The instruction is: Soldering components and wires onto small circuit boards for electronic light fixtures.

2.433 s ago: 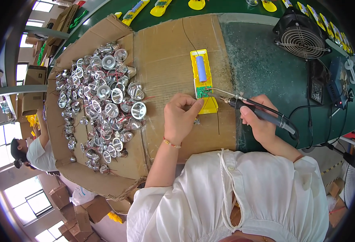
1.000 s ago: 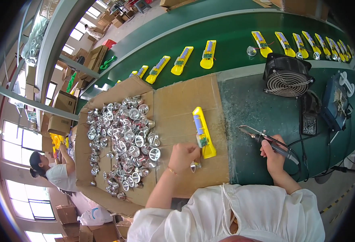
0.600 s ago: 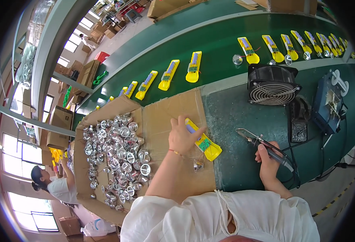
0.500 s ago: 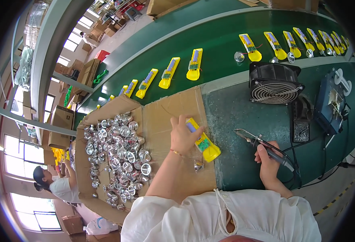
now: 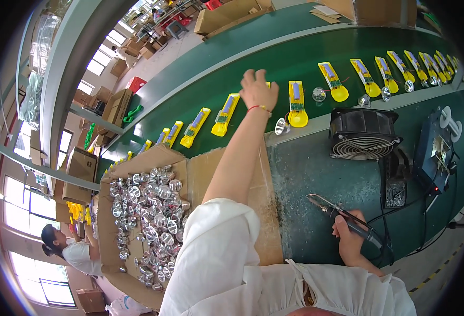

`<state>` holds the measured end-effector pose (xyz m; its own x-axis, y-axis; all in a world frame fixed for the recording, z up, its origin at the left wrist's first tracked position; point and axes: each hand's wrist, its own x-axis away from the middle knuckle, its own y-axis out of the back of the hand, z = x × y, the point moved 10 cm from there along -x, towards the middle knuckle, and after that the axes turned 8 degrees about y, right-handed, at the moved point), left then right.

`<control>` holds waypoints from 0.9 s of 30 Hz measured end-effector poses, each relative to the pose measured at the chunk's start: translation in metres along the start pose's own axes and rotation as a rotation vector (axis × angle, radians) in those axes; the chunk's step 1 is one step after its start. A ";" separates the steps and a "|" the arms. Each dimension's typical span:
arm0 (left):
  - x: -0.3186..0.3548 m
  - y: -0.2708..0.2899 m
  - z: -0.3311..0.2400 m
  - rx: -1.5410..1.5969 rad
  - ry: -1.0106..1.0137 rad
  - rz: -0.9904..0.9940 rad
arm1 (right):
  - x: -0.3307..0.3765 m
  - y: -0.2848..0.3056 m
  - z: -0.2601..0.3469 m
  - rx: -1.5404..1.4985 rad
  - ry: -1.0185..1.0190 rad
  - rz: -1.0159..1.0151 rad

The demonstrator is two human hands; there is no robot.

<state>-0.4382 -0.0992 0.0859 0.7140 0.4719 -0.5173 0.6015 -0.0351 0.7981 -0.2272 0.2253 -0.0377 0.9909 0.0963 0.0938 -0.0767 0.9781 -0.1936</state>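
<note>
My left hand (image 5: 259,94) reaches out over the green conveyor belt (image 5: 274,58), its fingers spread apart. Under it lies a yellow flashlight housing, mostly hidden; only a bit of yellow shows by the fingers. To its right sits another yellow flashlight housing (image 5: 297,104) with a purple battery and a green circuit board, a silver reflector cup (image 5: 282,126) beside its wide end. My right hand (image 5: 349,239) grips a soldering iron (image 5: 359,229) above the dark green bench (image 5: 305,174), the tip end pointing left. A thin wire-like guide runs along the iron.
An open cardboard box (image 5: 105,237) full of silver reflector cups stands at the left. More yellow housings (image 5: 225,115) line the belt on both sides. A black fan (image 5: 363,134) and a blue soldering station (image 5: 433,152) occupy the right. Another person (image 5: 79,255) works at far left.
My left hand has let go of the yellow housing and moved forward over the belt. That housing and a reflector cup now lie on the belt. The soldering iron stays in my right hand.
</note>
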 end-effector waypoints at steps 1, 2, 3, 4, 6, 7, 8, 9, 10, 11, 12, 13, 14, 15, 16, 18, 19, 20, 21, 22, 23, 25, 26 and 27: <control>0.002 -0.004 0.013 -0.040 0.011 0.011 | 0.000 0.000 0.000 0.012 -0.003 0.000; 0.008 -0.027 0.031 -0.008 0.042 0.232 | -0.001 -0.001 0.000 0.011 -0.006 -0.002; 0.019 -0.048 0.047 0.021 0.074 0.449 | -0.002 -0.003 0.003 0.029 0.009 -0.002; 0.034 -0.054 0.049 -0.040 -0.022 0.552 | -0.002 -0.005 0.005 0.047 0.024 0.005; 0.044 -0.042 0.061 0.094 -0.023 0.549 | -0.001 -0.008 0.004 0.037 0.019 0.019; 0.054 -0.033 0.059 0.113 0.005 0.569 | -0.003 -0.004 0.002 0.037 0.013 0.016; 0.067 -0.022 0.062 0.118 0.007 0.557 | -0.003 -0.004 0.003 0.040 0.015 0.024; 0.084 -0.009 0.066 0.122 0.009 0.542 | -0.003 -0.003 0.004 0.042 0.012 0.018; 0.106 0.010 0.070 0.107 0.004 0.545 | -0.003 -0.002 0.003 0.040 0.007 0.012; 0.132 0.032 0.071 0.093 0.001 0.554 | -0.003 -0.002 0.002 0.042 0.005 0.020; 0.155 0.061 0.075 0.082 0.031 0.529 | -0.002 -0.005 0.004 0.029 0.017 0.031; 0.178 0.084 0.075 0.079 0.055 0.508 | -0.003 -0.007 0.005 0.022 0.031 0.035; 0.202 0.097 0.076 0.137 0.098 0.534 | -0.002 -0.006 0.009 0.038 0.061 0.034; 0.225 0.110 0.078 0.188 0.145 0.557 | -0.001 -0.007 0.009 0.035 0.068 0.031; 0.243 0.128 0.076 0.218 0.144 0.488 | -0.002 -0.008 0.010 0.028 0.079 0.036; 0.270 0.152 0.081 0.340 0.168 0.428 | -0.003 -0.011 0.009 0.048 0.094 0.031; 0.275 0.173 0.091 0.203 0.161 0.319 | -0.002 -0.011 0.010 0.047 0.104 0.026; 0.279 0.194 0.100 0.072 0.153 0.217 | 0.000 -0.009 0.012 0.040 0.103 0.016; 0.279 0.218 0.116 0.087 0.238 0.103 | 0.000 -0.007 0.014 0.039 0.116 0.010; 0.284 0.228 0.133 -0.142 0.253 0.051 | 0.001 -0.005 0.016 0.038 0.130 0.004; 0.289 0.239 0.152 -0.381 0.270 -0.009 | 0.000 -0.009 0.017 0.032 0.137 0.019; 0.313 0.233 0.175 -0.493 0.238 0.120 | 0.001 -0.014 0.014 0.028 0.137 0.033; 0.321 0.229 0.174 -0.556 0.168 0.164 | 0.002 -0.016 0.013 0.021 0.135 0.038; 0.329 0.226 0.163 -0.542 0.061 0.161 | 0.002 -0.020 0.015 0.020 0.139 0.044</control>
<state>-0.0093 -0.0959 0.0455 0.7496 0.5486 -0.3703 0.2058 0.3386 0.9181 -0.2256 0.2090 -0.0191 0.9922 0.1136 -0.0511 -0.1209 0.9772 -0.1748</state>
